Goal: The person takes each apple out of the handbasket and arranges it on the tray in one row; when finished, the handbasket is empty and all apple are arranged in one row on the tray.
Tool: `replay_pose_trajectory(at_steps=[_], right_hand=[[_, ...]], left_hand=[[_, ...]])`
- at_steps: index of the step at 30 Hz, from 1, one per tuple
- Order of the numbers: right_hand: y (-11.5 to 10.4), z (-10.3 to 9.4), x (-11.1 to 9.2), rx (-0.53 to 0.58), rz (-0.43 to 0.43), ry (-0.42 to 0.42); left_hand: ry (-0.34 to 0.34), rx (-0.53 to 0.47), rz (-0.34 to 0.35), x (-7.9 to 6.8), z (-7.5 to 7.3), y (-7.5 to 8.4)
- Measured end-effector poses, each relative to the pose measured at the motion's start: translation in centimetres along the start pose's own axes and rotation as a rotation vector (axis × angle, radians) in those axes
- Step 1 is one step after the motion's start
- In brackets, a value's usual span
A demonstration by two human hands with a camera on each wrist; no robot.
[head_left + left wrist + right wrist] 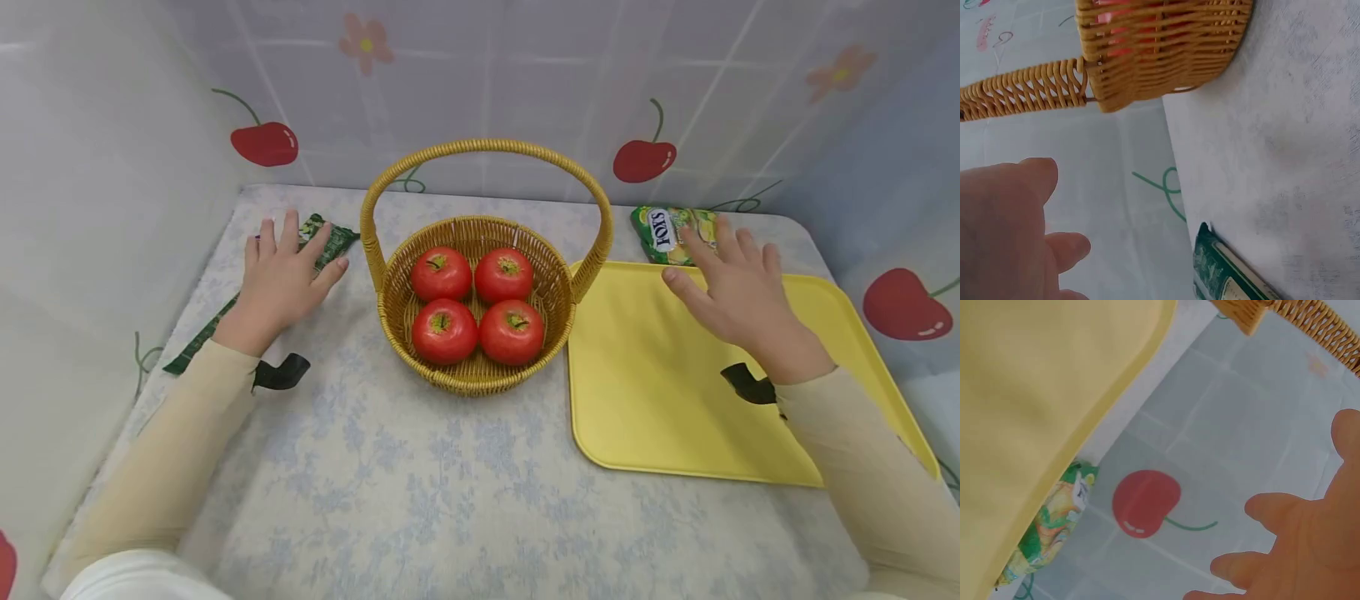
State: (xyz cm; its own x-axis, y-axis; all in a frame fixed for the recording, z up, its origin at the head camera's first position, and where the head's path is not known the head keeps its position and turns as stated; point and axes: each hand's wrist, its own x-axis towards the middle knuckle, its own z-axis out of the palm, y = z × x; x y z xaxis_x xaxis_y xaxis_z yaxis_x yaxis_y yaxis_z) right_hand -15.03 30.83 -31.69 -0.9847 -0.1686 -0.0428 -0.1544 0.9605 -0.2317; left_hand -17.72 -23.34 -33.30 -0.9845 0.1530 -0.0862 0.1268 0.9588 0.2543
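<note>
My left hand (pixel 281 279), fingers spread and holding nothing, hovers over a dark green packet (pixel 335 242) on the left of the table; the hand covers part of it. With fingers likewise spread, my right hand (pixel 738 292) is raised over a yellow tray (pixel 637 392) and holds nothing. Its fingertips overlap a green and yellow FOX'S candy bag (pixel 652 233) behind the tray. Between the hands stands a wicker basket (pixel 480 385) with a tall arched handle (pixel 487 146). Several red apples (pixel 445 332) lie inside it in two rows.
A long dark green strip (pixel 197 346) lies by the table's left edge, partly under the left forearm in view. The tray's left rim sits close to the basket. Curtain-like walls (pixel 480 92) with cherry prints enclose the back and sides of the cloth-covered table (pixel 420 483).
</note>
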Motion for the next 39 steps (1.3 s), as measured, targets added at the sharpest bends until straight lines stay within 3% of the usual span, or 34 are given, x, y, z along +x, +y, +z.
replay_pose_trajectory(at_steps=[9, 20, 29, 39], right_hand=[[-2.4, -0.1, -1.3, -0.034, -0.109, 0.052], [-5.2, 0.6, -2.6, 0.012, -0.324, 0.230], [-6.1, 1.3, -2.8, 0.029, -0.426, 0.257], [-7.0, 1.5, -3.1, 0.022, -0.464, 0.247]], left_hand=[[0.029, 0.017, 0.052, -2.2, 0.4, 0.6], [0.030, 0.004, 0.126, -5.4, 1.1, 2.9], [0.048, 0.013, 0.189, -7.1, 2.0, 4.2], [0.063, 0.011, 0.218, -7.9, 2.5, 5.0]])
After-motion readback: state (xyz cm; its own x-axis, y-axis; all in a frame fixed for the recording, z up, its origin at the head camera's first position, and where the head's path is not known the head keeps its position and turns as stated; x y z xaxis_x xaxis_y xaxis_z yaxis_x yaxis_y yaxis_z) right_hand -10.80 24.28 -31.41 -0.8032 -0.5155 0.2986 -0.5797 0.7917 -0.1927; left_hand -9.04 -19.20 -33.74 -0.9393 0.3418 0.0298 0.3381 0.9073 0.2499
